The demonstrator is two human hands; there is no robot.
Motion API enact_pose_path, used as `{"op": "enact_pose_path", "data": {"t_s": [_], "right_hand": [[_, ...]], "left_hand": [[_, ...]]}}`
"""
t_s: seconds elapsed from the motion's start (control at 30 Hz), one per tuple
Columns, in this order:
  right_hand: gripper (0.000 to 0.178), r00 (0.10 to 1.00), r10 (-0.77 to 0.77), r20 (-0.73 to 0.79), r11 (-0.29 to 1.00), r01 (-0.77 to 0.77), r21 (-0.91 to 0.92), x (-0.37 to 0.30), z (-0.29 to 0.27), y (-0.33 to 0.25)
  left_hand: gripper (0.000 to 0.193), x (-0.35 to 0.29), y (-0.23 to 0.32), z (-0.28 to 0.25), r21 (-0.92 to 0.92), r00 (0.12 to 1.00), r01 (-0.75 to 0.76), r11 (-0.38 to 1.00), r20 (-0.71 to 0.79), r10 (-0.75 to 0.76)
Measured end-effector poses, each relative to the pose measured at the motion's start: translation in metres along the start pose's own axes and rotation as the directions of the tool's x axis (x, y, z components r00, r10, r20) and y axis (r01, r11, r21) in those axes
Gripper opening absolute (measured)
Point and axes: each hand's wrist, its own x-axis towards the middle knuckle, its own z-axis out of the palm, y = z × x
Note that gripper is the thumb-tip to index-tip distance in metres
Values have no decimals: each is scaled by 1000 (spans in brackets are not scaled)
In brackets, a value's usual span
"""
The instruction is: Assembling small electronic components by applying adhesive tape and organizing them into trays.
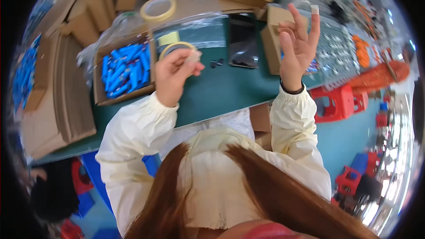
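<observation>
My left hand [173, 74] is raised over the green table [217, 93] and grips a roll of pale tape [177, 48], thumb and fingers pinched at its edge. My right hand [297, 44] is lifted with fingers spread; a short piece of tape [314, 9] sticks to one fingertip. Behind the right hand stands a small brown cardboard box [271, 40]. Both arms wear cream sleeves, and a dark band circles the right wrist.
An open carton of blue items [125, 68] sits at the left, a second tape roll [158, 9] behind it. Flat cardboard stacks [62, 97] lie far left. A dark tray [242, 40] lies mid-table. Red stools [336, 102] stand on the floor at right.
</observation>
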Motion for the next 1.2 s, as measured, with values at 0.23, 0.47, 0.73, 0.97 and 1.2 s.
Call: {"op": "enact_pose_path", "data": {"t_s": [0.23,0.47,0.73,0.97,1.2], "right_hand": [[77,990,95,102,713,3,-701,33,-90,-13],[85,883,354,310,582,51,-811,34,-119,18],[84,837,473,274,177,215,-960,27,-101,38],[81,836,436,334,87,330,-940,30,-84,56],[89,865,385,321,245,240,-939,33,-97,41]], "left_hand": [[19,-9,0,10,151,996,-79,985,54,71],[22,-8,-16,8,236,979,-197,952,100,177],[29,-8,-12,10,309,970,-243,920,96,224],[32,-10,-13,10,371,951,-308,876,129,279],[34,-11,-9,10,370,945,-327,869,157,288]]}}
